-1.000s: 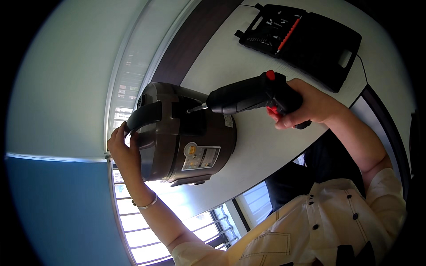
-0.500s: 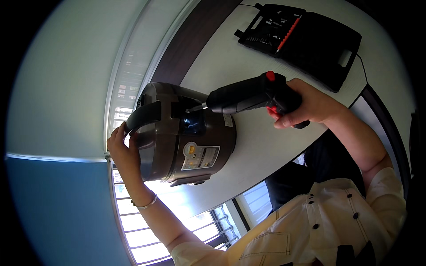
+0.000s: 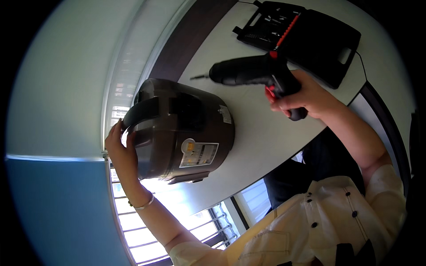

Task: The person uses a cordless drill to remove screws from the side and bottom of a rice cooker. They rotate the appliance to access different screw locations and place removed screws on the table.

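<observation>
A brown electric cooker [image 3: 155,146] has its lid end toward the left, with a dark panel and a label facing me. My left hand [image 3: 120,144] grips the end of its curved black handle [image 3: 141,111], the thumb lying along the lid. In my right hand [image 3: 306,95] is a black cordless screwdriver [image 3: 242,71] with red parts, its grip wrapped by my fingers. Its bit [image 3: 199,77] points left, in the air above the cooker's upper edge and apart from the dark panel [image 3: 187,111].
An open black tool case [image 3: 326,44] lies at the far right of the pale table [image 3: 262,133], with several bits and a red strip inside. A thin cable runs beside it. Left of the cooker are a window and a blind [image 3: 66,88].
The screwdriver's bit has come off the cooker's dark panel. My right hand has tilted the tool and its tip has risen away from me. My left hand stays on the handle.
</observation>
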Demonstrator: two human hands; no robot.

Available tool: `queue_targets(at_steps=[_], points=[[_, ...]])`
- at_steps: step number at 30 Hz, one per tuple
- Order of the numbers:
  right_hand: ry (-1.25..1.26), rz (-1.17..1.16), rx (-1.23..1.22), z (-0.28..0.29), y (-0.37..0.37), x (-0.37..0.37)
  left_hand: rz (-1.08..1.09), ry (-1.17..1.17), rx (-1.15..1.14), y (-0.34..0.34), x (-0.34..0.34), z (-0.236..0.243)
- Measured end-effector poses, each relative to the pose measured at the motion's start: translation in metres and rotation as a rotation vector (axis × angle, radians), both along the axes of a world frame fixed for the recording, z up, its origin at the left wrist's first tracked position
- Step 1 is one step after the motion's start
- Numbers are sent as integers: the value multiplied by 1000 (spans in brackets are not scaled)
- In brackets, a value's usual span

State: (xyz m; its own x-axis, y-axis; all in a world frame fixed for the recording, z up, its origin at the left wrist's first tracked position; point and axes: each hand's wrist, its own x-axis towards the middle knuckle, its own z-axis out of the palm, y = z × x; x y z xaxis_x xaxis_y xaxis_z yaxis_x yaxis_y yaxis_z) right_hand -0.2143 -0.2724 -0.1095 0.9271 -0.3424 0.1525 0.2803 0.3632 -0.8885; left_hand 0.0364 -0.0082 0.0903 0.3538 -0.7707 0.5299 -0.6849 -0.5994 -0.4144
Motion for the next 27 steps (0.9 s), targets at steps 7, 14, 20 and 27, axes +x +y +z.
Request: queue_targets(at_steps=[7,14,20,27], points=[[152,-103,261,-21,10,8,-345,-31,-138,-25,-139,-65],[240,-156,456,-24,13,14,-388,545,175,-76,-170,-172],[186,-199,575,-37,12,20,-339,445,185,-104,-130,-224],[210,-187,575,-37,13,18,-265,455,261,-114,-128,-233]])
